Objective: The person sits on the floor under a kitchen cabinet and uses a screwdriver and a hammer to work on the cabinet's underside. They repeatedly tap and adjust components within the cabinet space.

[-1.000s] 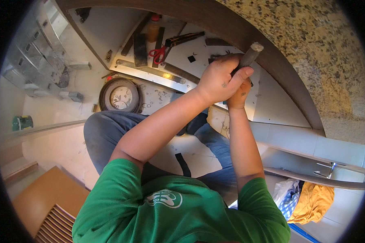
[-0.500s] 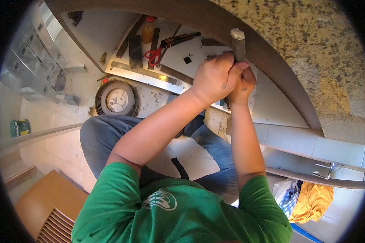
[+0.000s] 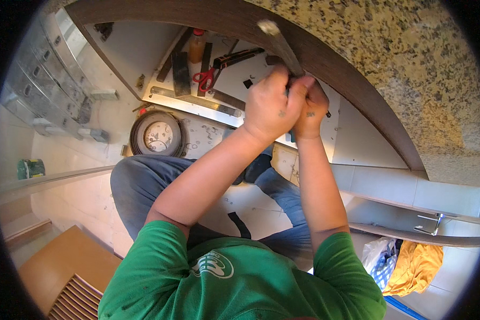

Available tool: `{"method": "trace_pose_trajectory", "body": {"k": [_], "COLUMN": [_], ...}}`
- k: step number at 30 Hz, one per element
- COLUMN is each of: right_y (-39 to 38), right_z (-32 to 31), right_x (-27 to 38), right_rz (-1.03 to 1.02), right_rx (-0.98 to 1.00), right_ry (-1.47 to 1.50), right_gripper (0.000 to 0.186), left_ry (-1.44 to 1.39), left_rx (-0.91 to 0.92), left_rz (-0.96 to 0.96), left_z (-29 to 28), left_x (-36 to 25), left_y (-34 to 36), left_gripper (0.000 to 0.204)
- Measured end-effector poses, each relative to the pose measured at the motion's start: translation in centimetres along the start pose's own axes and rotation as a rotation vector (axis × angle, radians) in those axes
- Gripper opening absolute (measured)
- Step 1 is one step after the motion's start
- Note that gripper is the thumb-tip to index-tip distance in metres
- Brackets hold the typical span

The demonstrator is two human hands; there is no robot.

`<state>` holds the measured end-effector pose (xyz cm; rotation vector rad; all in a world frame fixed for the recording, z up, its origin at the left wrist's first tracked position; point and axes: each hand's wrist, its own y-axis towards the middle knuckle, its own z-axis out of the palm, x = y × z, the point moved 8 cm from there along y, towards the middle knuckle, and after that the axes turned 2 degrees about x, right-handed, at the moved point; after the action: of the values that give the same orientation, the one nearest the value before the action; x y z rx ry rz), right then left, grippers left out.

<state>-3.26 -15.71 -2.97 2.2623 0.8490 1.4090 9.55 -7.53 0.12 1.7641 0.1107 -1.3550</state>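
Note:
Both hands are closed together just below the curved dark edge of the counter. My left hand [image 3: 272, 104] lies partly over my right hand [image 3: 310, 113] and hides some of its fingers. A greyish stick-like piece [image 3: 284, 50] with a whitish end sticks up and leftward from between them, tilted across the dark edge. Its exact kind is unclear, and its lower part is hidden in my grip. A small dark tip shows beside my right hand.
Red-handled scissors [image 3: 204, 80], a black-and-orange tool [image 3: 239, 57], a bottle [image 3: 197, 45] and dark strips lie on the cabinet floor. A coiled band [image 3: 156, 133] rests by my knee. Granite countertop [image 3: 410, 69] overhangs at right; a ladder [image 3: 53, 69] stands left.
The stick has swung from nearly upright to leaning left, its pale end moving left and up. Both hands have shifted slightly left and stay closed.

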Motion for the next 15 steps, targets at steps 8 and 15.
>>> {"method": "trace_pose_trajectory", "body": {"k": [8, 15], "right_y": [-1.5, -1.2], "right_z": [-3.1, -2.8], "right_x": [-2.4, -0.6], "right_rz": [0.105, -0.004], "right_rx": [-0.044, -0.068], "right_ry": [-0.017, -0.073], "right_gripper": [0.024, 0.027], "left_ry": [0.0, -0.025], "left_rx": [0.462, 0.253], "left_rz": [-0.2, -0.041], "left_z": [5.0, 3.5], "left_x": [0.2, -0.9], "left_y": [-1.7, -1.4], "left_gripper": [0.026, 0.027]}}
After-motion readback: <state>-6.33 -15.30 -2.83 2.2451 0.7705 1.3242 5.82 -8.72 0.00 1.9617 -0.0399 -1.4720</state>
